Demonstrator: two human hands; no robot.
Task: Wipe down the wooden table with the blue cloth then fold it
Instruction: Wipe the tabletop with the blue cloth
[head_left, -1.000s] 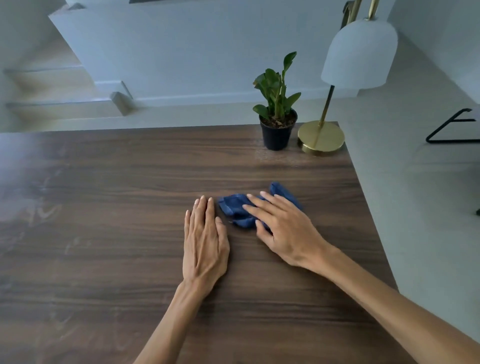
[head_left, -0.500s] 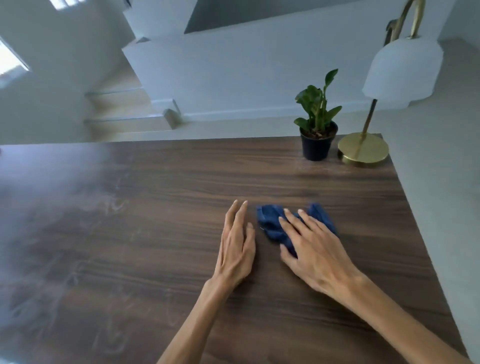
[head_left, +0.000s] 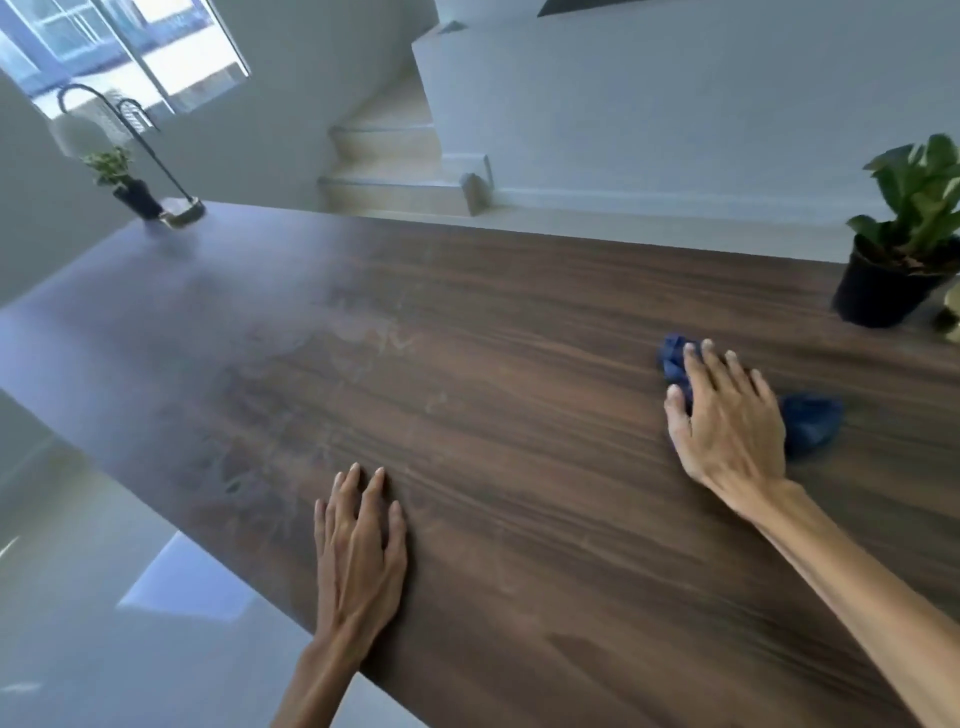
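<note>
My left hand (head_left: 358, 551) lies flat on the wooden table (head_left: 519, 519) at six o'clock, fingers straight and slightly spread. At two o'clock my right hand (head_left: 727, 421) presses the bunched blue cloth (head_left: 810, 421), fingers extended over it. Farther at two, a potted plant (head_left: 893, 249); at ten, another small plant (head_left: 124, 182).

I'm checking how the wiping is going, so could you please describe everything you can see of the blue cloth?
The blue cloth is a dark blue, soft-looking fabric, bunched into a crumpled wad rather than spread or folded. It lies on the wooden table, toward its right side, short of the potted plant. The right hand rests flat on top with straight fingers, covering its middle, so only two ends show on either side of the hand.
</note>
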